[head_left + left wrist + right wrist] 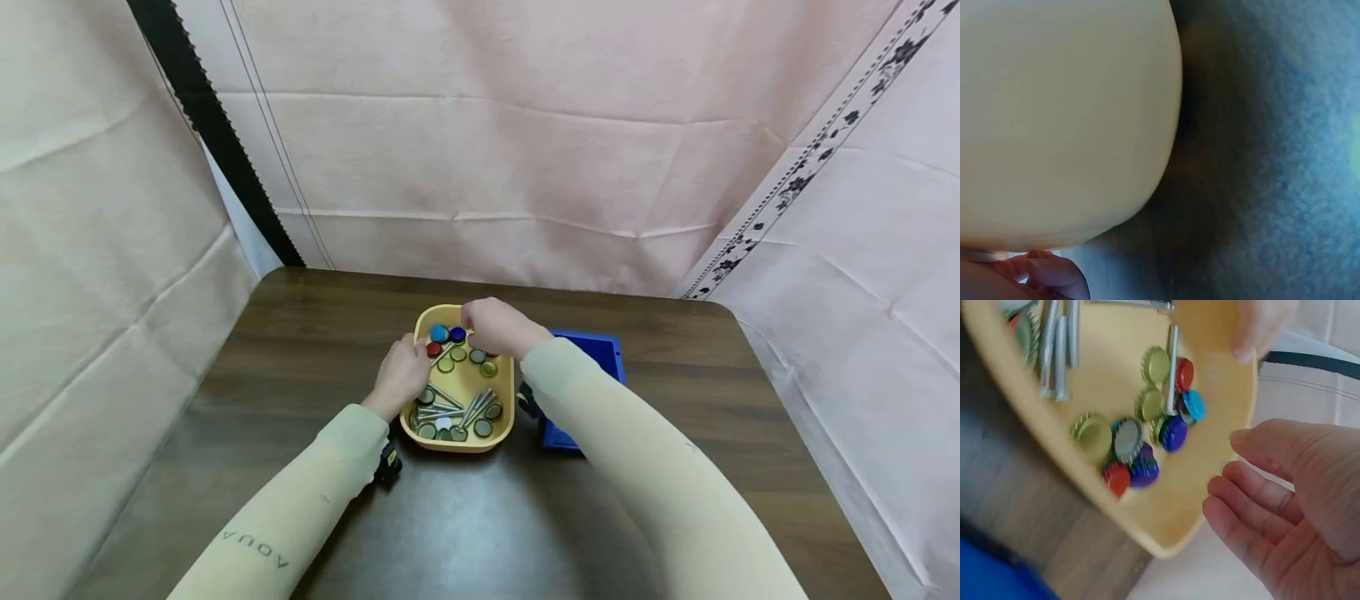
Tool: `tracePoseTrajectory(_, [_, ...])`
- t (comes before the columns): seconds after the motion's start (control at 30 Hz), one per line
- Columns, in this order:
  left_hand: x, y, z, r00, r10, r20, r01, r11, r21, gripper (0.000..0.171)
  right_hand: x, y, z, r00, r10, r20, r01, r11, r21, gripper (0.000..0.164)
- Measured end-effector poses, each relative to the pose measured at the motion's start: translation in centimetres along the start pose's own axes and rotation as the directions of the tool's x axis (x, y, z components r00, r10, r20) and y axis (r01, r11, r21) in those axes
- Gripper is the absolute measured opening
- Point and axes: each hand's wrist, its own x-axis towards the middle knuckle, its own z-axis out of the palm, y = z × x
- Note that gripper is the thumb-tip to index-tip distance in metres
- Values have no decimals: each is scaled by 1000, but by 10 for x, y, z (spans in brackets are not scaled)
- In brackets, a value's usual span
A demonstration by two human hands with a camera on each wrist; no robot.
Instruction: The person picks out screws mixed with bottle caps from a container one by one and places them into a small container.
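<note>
A yellow tray [510, 404] holds bottle caps [446, 365] and long metal bolts [442, 412]. At its left rim, my left hand [401, 377] grips the tray edge; the left wrist view is mostly filled by the tray's pale outside [1060, 125]. My right hand [497, 325] hovers by the far rim. Its thumb and fingers [1247, 534] stand apart with nothing between them in the right wrist view. Close to them inside the tray lie blue, red and gold caps [1172, 433], with one bolt [1173, 369] among them. More bolts and caps lie at the near end.
A blue basket [600, 354] stands to the right of the tray, partly hidden under my right forearm. Both are on a dark wooden table [330, 333]. Pale cloth curtains [487, 167] hang behind and along the sides.
</note>
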Motion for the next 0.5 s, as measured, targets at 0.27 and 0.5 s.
tracePoseTrajectory(0.27, [0,0,-1,1000,10,-7,-9,999,33,48,30,-20,29,997,-21,81,24,999,-41,17])
tracePoseTrajectory(0.5, [1,-1,0,998,51,-25,-50,998,32,43,40,-23,46,998,-52,38,56,991,-125,23])
